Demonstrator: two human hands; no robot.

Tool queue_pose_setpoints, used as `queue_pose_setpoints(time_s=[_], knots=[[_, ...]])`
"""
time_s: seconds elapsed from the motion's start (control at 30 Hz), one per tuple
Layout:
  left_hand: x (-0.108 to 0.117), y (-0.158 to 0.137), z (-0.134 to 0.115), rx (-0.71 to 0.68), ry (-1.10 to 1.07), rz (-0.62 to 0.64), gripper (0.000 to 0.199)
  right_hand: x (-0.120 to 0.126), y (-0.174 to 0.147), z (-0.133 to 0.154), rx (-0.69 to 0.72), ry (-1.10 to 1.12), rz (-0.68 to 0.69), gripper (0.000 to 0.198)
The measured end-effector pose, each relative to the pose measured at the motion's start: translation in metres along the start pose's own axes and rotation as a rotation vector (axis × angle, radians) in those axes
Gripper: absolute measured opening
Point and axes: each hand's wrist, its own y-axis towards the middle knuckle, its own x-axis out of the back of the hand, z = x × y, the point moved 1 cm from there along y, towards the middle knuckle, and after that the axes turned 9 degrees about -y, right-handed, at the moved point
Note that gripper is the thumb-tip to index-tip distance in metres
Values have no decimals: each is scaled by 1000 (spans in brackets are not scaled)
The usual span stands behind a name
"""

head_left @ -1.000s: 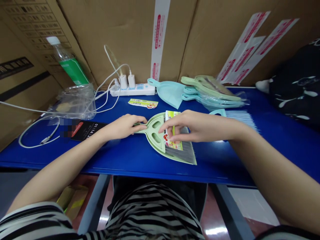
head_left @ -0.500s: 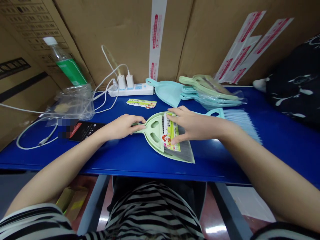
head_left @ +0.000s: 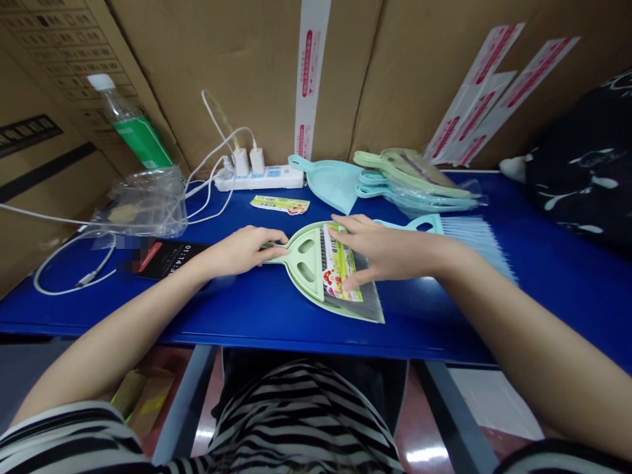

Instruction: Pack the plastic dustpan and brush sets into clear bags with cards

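A pale green dustpan (head_left: 295,276) lies on the blue table with a matching green hand brush (head_left: 307,260) nested in it, its grey bristles toward the right. My left hand (head_left: 241,250) pinches their handles between thumb and fingers. Across the bristles rests a yellow-green printed label card (head_left: 340,273). Over this card my right hand (head_left: 378,249) is spread, with thumb and fingertips touching it near its two ends. Just beyond my right wrist lies a light blue hand brush (head_left: 476,243), partly hidden by the hand.
At the back are a light blue dustpan (head_left: 333,181), a stack of bagged dustpan sets (head_left: 419,184), another label card (head_left: 280,205) and a white power strip (head_left: 281,176) with cables. Left stand a bottle (head_left: 141,138), a clear plastic bag (head_left: 143,204) and a phone (head_left: 170,257). Cardboard walls the rear.
The label card has slid slightly right and tilted on the bristles under my right hand. My left hand and the dustpan have stayed put.
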Motion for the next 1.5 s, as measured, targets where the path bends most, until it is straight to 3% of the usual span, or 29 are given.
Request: queue_pose_setpoints(time_s=[0.97, 1.5], knots=[[1, -1, -2, 5, 91, 5, 30, 4, -2, -10, -2, 53, -112, 92], [1, 0, -1, 12, 113, -2, 31, 2, 1, -11, -89, 86, -35, 101]])
